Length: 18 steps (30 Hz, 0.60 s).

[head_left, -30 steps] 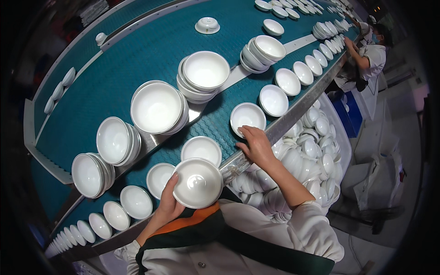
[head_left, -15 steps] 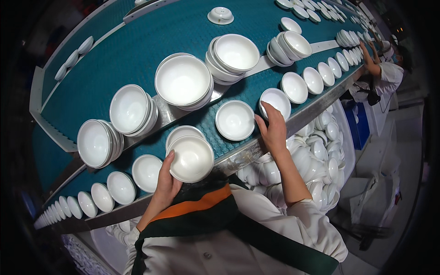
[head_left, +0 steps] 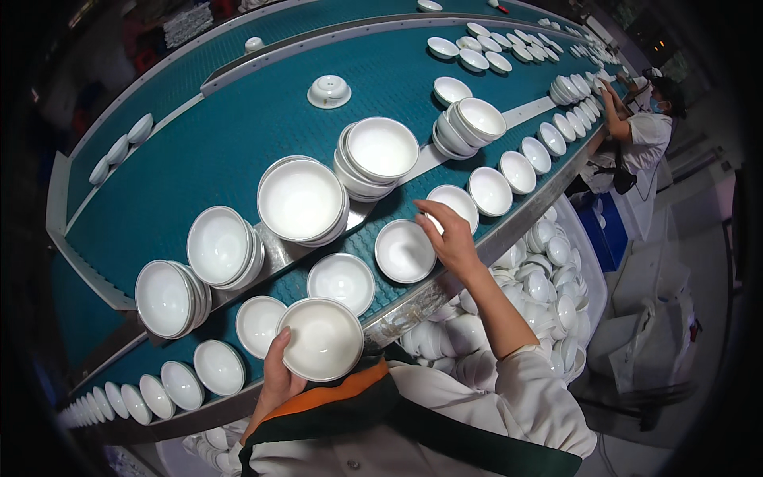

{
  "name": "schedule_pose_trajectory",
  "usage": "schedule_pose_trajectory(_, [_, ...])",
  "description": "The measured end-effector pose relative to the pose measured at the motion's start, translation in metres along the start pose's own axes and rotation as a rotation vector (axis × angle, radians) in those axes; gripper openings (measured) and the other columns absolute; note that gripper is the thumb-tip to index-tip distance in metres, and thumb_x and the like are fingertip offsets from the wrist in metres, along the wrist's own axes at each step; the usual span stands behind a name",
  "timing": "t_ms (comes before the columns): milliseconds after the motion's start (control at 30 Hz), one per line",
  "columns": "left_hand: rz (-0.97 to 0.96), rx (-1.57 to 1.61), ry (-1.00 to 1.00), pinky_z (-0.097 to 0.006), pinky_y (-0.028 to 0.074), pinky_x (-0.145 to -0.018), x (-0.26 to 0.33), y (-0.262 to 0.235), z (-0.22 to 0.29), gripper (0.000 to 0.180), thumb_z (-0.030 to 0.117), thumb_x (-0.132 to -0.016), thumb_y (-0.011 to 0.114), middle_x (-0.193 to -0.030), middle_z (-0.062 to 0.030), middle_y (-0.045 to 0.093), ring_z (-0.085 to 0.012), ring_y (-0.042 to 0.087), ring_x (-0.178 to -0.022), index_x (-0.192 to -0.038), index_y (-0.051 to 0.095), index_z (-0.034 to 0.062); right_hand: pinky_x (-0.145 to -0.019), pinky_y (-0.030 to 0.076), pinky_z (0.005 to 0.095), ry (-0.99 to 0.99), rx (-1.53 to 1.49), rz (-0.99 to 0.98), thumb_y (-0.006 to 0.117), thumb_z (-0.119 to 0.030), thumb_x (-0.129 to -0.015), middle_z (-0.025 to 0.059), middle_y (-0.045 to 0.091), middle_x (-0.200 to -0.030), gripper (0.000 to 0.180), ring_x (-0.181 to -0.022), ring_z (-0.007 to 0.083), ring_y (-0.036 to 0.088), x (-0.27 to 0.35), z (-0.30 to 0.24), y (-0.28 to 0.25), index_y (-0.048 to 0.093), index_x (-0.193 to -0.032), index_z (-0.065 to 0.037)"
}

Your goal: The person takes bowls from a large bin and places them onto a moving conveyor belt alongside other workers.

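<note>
Hands: left (head_left: 278, 380) grips plain white glossy bowl (head_left: 322, 339), right (head_left: 450, 237) w/ fingers spread touches belt bowl (head_left: 454, 203).

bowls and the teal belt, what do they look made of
The bowl in the left hand: likely glazed white ceramic or porcelain, going by its smooth, faintly shiny surface and thick rim, though hard plastic can't be ruled out. The belt: probably moulded plastic or rubber, matte teal with a fine repeating grid texture.
</note>
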<state>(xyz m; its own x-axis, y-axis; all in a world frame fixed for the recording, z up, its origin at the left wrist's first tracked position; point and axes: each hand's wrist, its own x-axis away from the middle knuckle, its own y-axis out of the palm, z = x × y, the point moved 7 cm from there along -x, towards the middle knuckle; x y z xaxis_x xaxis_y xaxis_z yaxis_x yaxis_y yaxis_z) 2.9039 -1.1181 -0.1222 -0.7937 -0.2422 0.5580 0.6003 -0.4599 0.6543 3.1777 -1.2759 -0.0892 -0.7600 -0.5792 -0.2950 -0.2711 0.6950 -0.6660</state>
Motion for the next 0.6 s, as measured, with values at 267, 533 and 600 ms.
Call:
schedule_pose_trajectory(267, [-0.006, 0.006, 0.022, -0.043, 0.041, -0.099, 0.004, 0.005, 0.014, 0.06, 0.04, -0.09, 0.039, -0.129, -0.0212, 0.047, -0.0336, 0.049, -0.118, -0.134, 0.036, -0.0012, -0.081, 0.05, 0.0409, -0.085, 0.518, 0.148, 0.062, -0.022, -0.084, 0.015, 0.064, -0.105, 0.036, -0.096, 0.0323, 0.06, -0.203, 0.043, -0.039, 0.058, -0.118, -0.009])
schedule_pose_trajectory(533, [0.225, 0.077, 0.251, -0.046, 0.048, -0.089, 0.025, -0.029, 0.03, 0.068, 0.056, -0.084, 0.045, -0.123, -0.0145, 0.053, -0.0316, 0.055, -0.11, -0.13, 0.043, 0.0064, -0.079, 0.051, 0.042, 0.219, 0.895, -0.404, 0.078, -0.03, -0.064, 0.0137, 0.066, -0.103, 0.039, -0.097, 0.0313, 0.063, -0.282, 0.185, 0.058, 0.068, -0.094, -0.008])
schedule_pose_trajectory(600, [0.25, 0.058, 0.287, -0.046, 0.048, -0.09, 0.024, -0.032, 0.032, 0.068, 0.056, -0.084, 0.045, -0.123, -0.0145, 0.053, -0.0313, 0.055, -0.11, -0.13, 0.043, 0.0065, -0.078, 0.052, 0.0407, 0.205, 0.918, -0.447, 0.078, -0.029, -0.063, 0.0143, 0.066, -0.1, 0.04, -0.092, 0.031, 0.065, -0.281, 0.197, 0.067, 0.068, -0.096, -0.008])
